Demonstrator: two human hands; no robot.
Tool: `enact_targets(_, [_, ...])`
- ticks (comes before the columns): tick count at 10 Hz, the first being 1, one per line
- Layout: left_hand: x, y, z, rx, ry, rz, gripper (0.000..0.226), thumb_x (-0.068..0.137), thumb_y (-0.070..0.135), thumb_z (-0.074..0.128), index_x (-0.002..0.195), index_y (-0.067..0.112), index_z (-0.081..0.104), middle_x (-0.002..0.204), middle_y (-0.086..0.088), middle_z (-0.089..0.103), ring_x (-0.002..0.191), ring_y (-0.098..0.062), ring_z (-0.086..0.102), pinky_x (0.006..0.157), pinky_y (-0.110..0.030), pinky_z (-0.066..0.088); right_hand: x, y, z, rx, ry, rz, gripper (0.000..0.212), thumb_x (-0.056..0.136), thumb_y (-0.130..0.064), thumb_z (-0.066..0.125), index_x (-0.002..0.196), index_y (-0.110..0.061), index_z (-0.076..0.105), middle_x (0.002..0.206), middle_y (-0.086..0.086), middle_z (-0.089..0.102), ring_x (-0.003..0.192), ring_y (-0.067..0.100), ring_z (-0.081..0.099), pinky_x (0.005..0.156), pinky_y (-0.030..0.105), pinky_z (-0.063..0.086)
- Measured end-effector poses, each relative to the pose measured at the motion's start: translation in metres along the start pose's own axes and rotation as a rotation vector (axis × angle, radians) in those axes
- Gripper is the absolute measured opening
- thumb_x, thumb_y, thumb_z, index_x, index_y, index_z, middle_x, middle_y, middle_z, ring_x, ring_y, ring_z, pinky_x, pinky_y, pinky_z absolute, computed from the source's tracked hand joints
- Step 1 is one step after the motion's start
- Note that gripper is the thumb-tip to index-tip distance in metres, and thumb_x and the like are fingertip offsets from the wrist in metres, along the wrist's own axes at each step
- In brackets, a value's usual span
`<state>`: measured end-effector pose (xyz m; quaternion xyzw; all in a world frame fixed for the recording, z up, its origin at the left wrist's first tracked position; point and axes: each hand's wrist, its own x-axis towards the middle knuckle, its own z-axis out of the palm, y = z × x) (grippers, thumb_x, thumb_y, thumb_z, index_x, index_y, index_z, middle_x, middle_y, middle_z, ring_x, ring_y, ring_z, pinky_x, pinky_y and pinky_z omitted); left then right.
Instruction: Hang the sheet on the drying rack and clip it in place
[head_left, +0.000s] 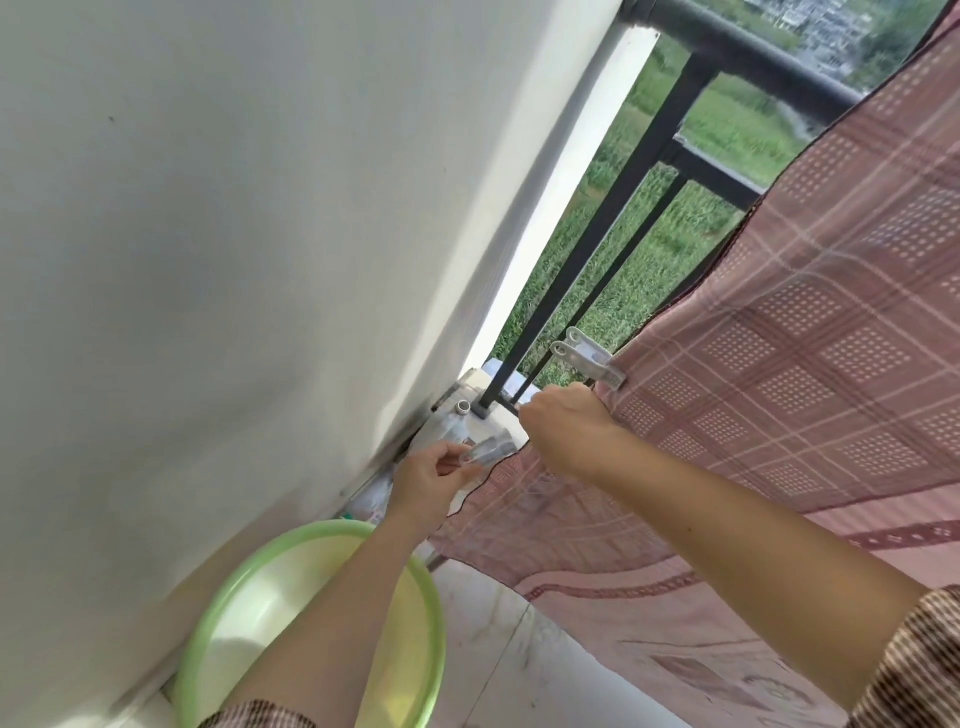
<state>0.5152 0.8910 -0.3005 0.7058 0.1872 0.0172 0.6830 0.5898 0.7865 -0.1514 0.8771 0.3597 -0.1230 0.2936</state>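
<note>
A pink checked sheet (810, 364) hangs draped over the rack, filling the right side of the view. One grey clip (592, 358) is clamped on its upper left edge. My right hand (566, 431) grips that same edge just below the clip. My left hand (431, 483) holds a second grey clip (488, 451) between thumb and fingers, close to the sheet's lower left corner. Only a short leg of the rack (435, 562) shows under the cloth; the rest is hidden.
A green plastic basin (218, 597) sits on the floor at the lower left against the white wall (234, 208). A black balcony railing (639, 171) stands behind the sheet, with grass far below. A plastic bottle (452, 421) and clutter lie in the corner.
</note>
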Motion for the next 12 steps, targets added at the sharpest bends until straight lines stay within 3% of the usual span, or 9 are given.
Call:
enact_targets(1, [0.005,0.012,0.0,0.111,-0.051,0.082,0.018,0.076,0.008,0.075,0.094,0.008,0.071,0.069,0.009,0.063,0.058,0.007,0.056,0.063,-0.007,0.046,-0.003,0.0,-0.001,-0.004,0.024,-0.046,0.018,0.089,0.002,0.053,0.088,-0.011,0.065,0.064,-0.003,0.039,0.072,0.017,0.046,0.071,0.031,0.043])
enact_targets(2, [0.011,0.022,0.001,0.206,-0.057,0.138,0.017,0.076,0.013,0.076,0.091,0.008,0.072,0.072,0.001,0.067,0.064,-0.007,0.056,0.069,-0.026,0.05,-0.008,0.001,-0.001,0.002,0.055,-0.099,0.015,0.092,-0.004,0.051,0.091,-0.011,0.064,0.072,-0.002,0.044,0.074,0.015,0.042,0.072,0.03,0.043])
enact_targets(3, [0.016,0.028,-0.001,0.281,-0.099,0.16,0.017,0.076,0.017,0.077,0.089,0.006,0.072,0.074,-0.004,0.067,0.068,-0.012,0.055,0.068,-0.027,0.048,-0.01,0.002,0.0,-0.004,0.092,-0.131,0.017,0.093,-0.004,0.049,0.093,-0.01,0.065,0.081,-0.001,0.046,0.075,0.015,0.041,0.069,0.029,0.037])
enact_targets(4, [0.02,0.034,-0.004,0.311,-0.15,0.191,0.014,0.077,0.014,0.075,0.089,0.007,0.073,0.071,0.002,0.064,0.065,-0.008,0.053,0.059,-0.008,0.04,-0.011,0.003,-0.001,0.017,0.099,-0.138,0.02,0.094,-0.002,0.046,0.094,-0.009,0.065,0.082,-0.001,0.045,0.076,0.016,0.041,0.072,0.03,0.039])
enact_targets(6, [0.032,0.032,-0.005,0.46,-0.223,0.21,0.007,0.078,0.013,0.073,0.082,0.008,0.071,0.064,0.007,0.056,0.06,-0.005,0.047,0.056,-0.012,0.036,-0.013,0.004,0.0,0.034,0.095,-0.161,0.02,0.095,-0.003,0.045,0.093,-0.008,0.064,0.082,0.0,0.044,0.076,0.014,0.039,0.078,0.031,0.042])
enact_targets(7, [0.04,0.029,0.003,0.576,-0.229,0.234,0.013,0.078,0.02,0.073,0.074,0.01,0.066,0.061,0.003,0.051,0.06,-0.014,0.045,0.06,-0.027,0.042,-0.009,0.005,0.003,0.046,0.097,-0.156,0.018,0.095,-0.003,0.047,0.095,-0.009,0.064,0.083,0.0,0.044,0.077,0.014,0.038,0.077,0.03,0.039])
enact_targets(8, [0.044,0.031,0.008,0.606,-0.245,0.243,0.012,0.078,0.024,0.072,0.073,0.014,0.065,0.067,-0.002,0.06,0.068,-0.023,0.053,0.07,-0.042,0.05,-0.008,0.005,0.004,0.02,0.101,-0.145,0.019,0.095,-0.002,0.046,0.093,-0.009,0.064,0.081,0.0,0.043,0.076,0.014,0.037,0.073,0.029,0.036])
enact_targets(10, [0.039,0.028,0.01,0.579,-0.267,0.188,0.03,0.082,0.021,0.068,0.113,0.023,0.067,0.096,-0.01,0.071,0.091,-0.027,0.064,0.083,-0.041,0.051,-0.007,0.004,0.006,-0.015,0.107,-0.142,0.018,0.092,-0.001,0.049,0.094,-0.01,0.065,0.087,0.004,0.055,0.077,0.017,0.039,0.071,0.03,0.036])
enact_targets(12, [0.019,0.034,0.003,0.473,-0.163,0.089,0.057,0.085,0.024,0.066,0.138,0.026,0.046,0.131,-0.004,0.059,0.111,-0.018,0.059,0.086,-0.024,0.043,-0.011,0.003,0.009,-0.07,0.196,-0.228,0.022,0.092,0.0,0.048,0.1,-0.009,0.066,0.103,0.005,0.063,0.096,0.022,0.055,0.08,0.033,0.039])
